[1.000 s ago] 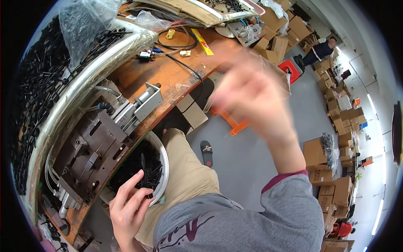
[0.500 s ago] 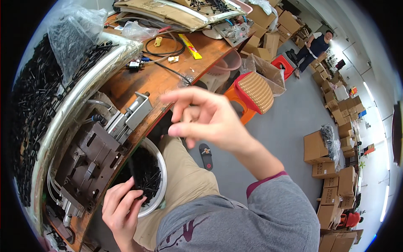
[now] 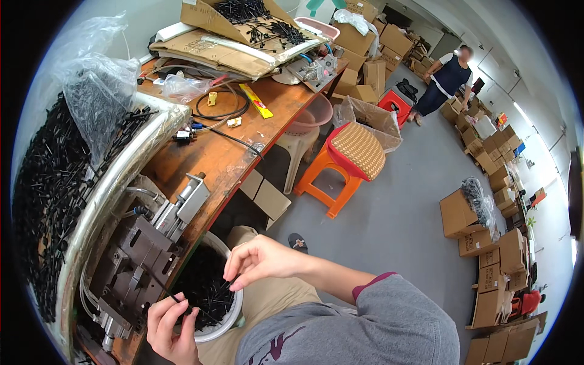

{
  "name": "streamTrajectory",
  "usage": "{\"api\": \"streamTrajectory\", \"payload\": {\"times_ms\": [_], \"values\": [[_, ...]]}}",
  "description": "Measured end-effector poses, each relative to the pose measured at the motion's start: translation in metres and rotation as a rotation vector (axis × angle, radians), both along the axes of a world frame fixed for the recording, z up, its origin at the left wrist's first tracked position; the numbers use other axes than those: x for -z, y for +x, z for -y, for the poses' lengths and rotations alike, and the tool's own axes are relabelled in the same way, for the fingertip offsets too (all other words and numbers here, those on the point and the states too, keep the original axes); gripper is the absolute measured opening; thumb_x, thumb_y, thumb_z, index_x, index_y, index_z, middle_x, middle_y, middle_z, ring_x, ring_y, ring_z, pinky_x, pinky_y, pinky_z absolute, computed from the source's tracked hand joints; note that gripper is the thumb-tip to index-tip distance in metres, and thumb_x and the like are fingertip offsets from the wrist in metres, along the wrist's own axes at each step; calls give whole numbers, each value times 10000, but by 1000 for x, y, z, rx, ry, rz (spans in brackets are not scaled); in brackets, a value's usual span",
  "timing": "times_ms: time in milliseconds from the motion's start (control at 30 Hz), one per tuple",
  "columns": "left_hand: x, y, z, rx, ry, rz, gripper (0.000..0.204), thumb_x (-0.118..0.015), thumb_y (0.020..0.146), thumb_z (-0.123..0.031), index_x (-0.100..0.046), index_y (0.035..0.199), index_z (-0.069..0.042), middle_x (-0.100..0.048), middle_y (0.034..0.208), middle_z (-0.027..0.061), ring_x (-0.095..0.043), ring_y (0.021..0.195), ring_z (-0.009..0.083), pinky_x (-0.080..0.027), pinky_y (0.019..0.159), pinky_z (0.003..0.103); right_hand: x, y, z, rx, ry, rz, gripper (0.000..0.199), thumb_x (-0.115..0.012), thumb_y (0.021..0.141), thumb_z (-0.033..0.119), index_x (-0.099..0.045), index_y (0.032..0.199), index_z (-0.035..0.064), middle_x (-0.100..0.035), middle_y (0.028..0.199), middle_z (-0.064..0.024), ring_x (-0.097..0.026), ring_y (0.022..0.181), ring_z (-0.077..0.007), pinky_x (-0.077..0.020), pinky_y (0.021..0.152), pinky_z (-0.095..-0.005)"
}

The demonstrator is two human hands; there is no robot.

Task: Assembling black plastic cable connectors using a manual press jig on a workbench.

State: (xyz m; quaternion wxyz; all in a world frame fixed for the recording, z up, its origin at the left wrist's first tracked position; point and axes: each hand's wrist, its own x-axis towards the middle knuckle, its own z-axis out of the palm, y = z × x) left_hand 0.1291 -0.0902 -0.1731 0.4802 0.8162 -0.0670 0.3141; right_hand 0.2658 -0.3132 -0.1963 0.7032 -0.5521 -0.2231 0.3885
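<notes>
My left hand (image 3: 173,331) is closed in a pinch on a thin black rod (image 3: 160,284), whose far end slants up over the metal fixture. My right hand (image 3: 263,260) has its fingertips pressed together above the basket's right side; a small dark bit shows at them, too small to name. Below both hands stands a round white basket (image 3: 238,308) holding many black rod-like parts (image 3: 210,295). The brown-grey metal fixture (image 3: 137,246), with slots and a silver cylinder, sits on the wooden table (image 3: 234,155) beside my left hand.
A heap of black rods (image 3: 52,201) lies behind a plastic-wrapped rim (image 3: 100,191) at left. A cable (image 3: 234,139) and a yellow packet (image 3: 256,101) rest on the table. An orange stool (image 3: 328,188) stands ahead; cartons (image 3: 459,213) line the right. A person (image 3: 447,79) stands farther off.
My right hand has come down and back toward the basket, its fingers drawn together. My left hand still holds the rod. The view has shifted, and the distant person appears nearer.
</notes>
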Motion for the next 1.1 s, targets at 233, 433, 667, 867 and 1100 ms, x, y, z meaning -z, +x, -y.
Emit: {"api": "streamTrajectory", "payload": {"times_ms": [233, 433, 667, 867, 1100], "values": [[-1, -5, -10, -44, 57, 23, 350, -700, 676, 173, -638, 995, 43, -599, 1045, 146, -617, 952, 212, -524, 754, 263, -20, 10, 10, 59, 75, -53, 136, -650, 904, 75, -590, 994, -9, -702, 852, -139, -709, 684, -186, -555, 621, -256], [2, -6, -10, -56, -33, 0, 361, -687, 712, 172, -633, 1046, 48, -593, 1090, 159, -616, 948, 209, -541, 802, 283, -27, 12, 13, 183, 47, -14, 233, -614, 933, 158, -592, 1095, -9, -701, 845, -121, -687, 642, -157, -518, 565, -244], [8, -6, -14, -21, 14, 85, 357, -660, 767, 163, -615, 1102, 49, -589, 1130, 186, -616, 939, 212, -539, 797, 286, -3, 5, 21, 178, -5, -90, 303, -606, 951, 171, -525, 1189, 2, -702, 877, -128, -691, 685, -171, -540, 635, -266], [15, -13, -33, -115, -18, 147, 297, -601, 851, 132, -602, 1137, 54, -562, 1174, 195, -604, 935, 222, -533, 787, 298, 3, 2, 27, 242, 4, -114, 277, -599, 940, 136, -507, 1164, 1, -702, 839, -135, -682, 662, -169, -539, 631, -268], [10, -5, -28, -44, 8, 179, 318, -609, 842, 131, -595, 1148, 48, -560, 1174, 197, -598, 939, 225, -529, 792, 309, 18, -12, 32, 223, -66, -115, 195, -596, 932, 115, -547, 1076, -8, -694, 809, -131, -682, 633, -163, -521, 589, -259]]}}
